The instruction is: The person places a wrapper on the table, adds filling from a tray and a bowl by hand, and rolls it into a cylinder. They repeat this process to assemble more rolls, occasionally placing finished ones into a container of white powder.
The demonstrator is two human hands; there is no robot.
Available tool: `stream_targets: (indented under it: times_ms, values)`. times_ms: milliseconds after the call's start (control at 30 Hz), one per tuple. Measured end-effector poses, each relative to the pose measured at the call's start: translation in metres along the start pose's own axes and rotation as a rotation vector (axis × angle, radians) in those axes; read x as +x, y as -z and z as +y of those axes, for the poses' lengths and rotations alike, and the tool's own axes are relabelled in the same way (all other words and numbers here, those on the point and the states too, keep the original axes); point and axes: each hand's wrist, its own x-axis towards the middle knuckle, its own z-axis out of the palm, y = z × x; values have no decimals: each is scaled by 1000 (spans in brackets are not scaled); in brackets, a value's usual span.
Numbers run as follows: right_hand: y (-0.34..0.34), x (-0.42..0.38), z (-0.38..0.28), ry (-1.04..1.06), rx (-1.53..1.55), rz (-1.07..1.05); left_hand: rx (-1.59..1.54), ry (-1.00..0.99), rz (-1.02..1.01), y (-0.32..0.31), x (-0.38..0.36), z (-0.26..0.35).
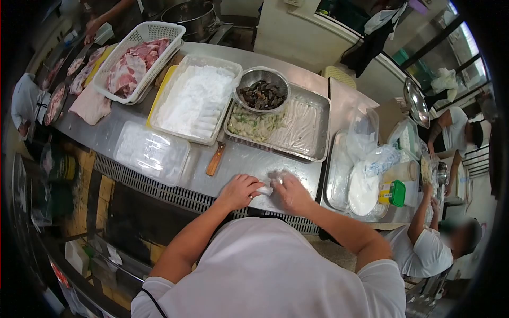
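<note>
On the steel counter's front edge, my left hand point(240, 191) has its fingers closed on a small white roll point(264, 190). Just right of the roll is my right hand point(290, 193), its fingers partly blurred, so their grip is unclear. A wooden-handled tool point(214, 159) lies beyond my left hand. Farther back, a white tub point(193, 95) holds white powder with several white rolls along its right side. Beside it a metal tray point(323, 127) contains a chopped pale green filling, and a bowl of dark pieces point(262, 90) rests over its back left corner.
A lidded plastic container point(152, 152) lies at the left. Behind it stands a white basket point(177, 32) of raw meat. Rightward are a tray with plastic bags point(382, 159) and a green-lidded tub point(395, 193). Co-workers point(429, 238) stand at the far right; another person's hand point(93, 27) shows upper left.
</note>
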Motion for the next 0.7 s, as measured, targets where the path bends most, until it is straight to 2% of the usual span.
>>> stream_targets:
  times_ms: [33,67,200,400,600,700]
  values:
    - [-5,5,-9,-22,246,49,0,10,-2,1,1,0]
    - [-12,10,-22,57,300,310,0,21,-7,1,2,1]
    - [-39,22,-38,-49,287,319,32,28,15,3,4,2]
    - [-38,34,-28,-44,73,360,-35,70,51,-3,6,-2]
    - [-28,45,-20,-214,130,196,84,44,141,-5,13,-10]
    - [-31,45,-25,-231,124,247,101,59,180,-8,21,-14]
